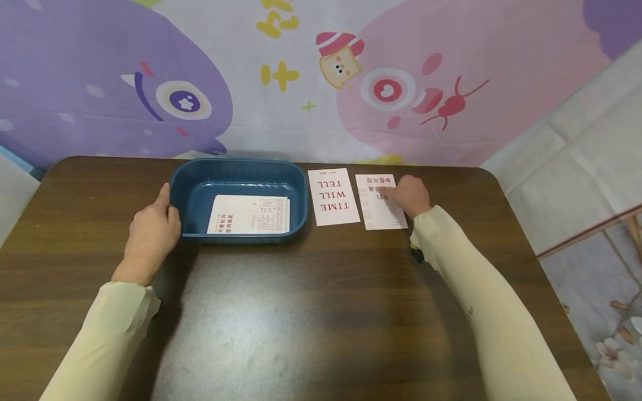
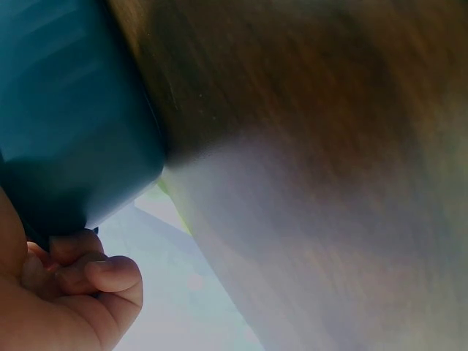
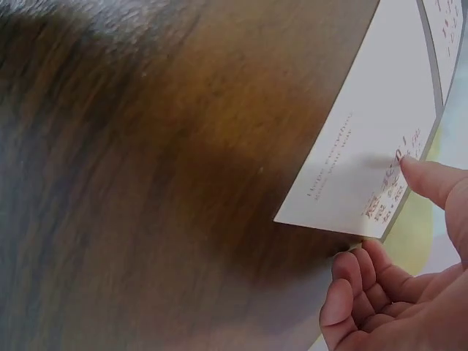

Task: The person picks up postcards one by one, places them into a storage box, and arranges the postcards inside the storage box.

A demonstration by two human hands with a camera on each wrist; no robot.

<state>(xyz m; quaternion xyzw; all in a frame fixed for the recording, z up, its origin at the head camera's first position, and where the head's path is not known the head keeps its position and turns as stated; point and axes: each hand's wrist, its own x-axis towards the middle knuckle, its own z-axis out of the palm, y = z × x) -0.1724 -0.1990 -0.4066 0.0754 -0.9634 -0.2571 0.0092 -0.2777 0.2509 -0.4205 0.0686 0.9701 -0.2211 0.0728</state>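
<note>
A cartoon backdrop [image 1: 291,111] in purple, white and pink hangs behind the brown wood-grain desk [image 1: 321,312] where I sit my work; my pale sleeves [image 1: 481,301] reach in over the desk from both sides; a blue tray [image 1: 241,171] stands at the far side, left of centre; my left hand [image 1: 152,236] grips the tray by its left end, fingers curled against it; my right hand [image 1: 415,195] is unclenched, one finger laid straight on the red characters of the right-hand card [image 1: 383,214], the others bent loosely beside that card's edge; inside the tray, toward its near wall, lies a pile of white printed cards [image 1: 238,216]; the TIME WILL TELL card [image 1: 335,197], its lettering upside down to me, lies flat between the tray and the right-hand card, which also lies flat on the desk.
</note>
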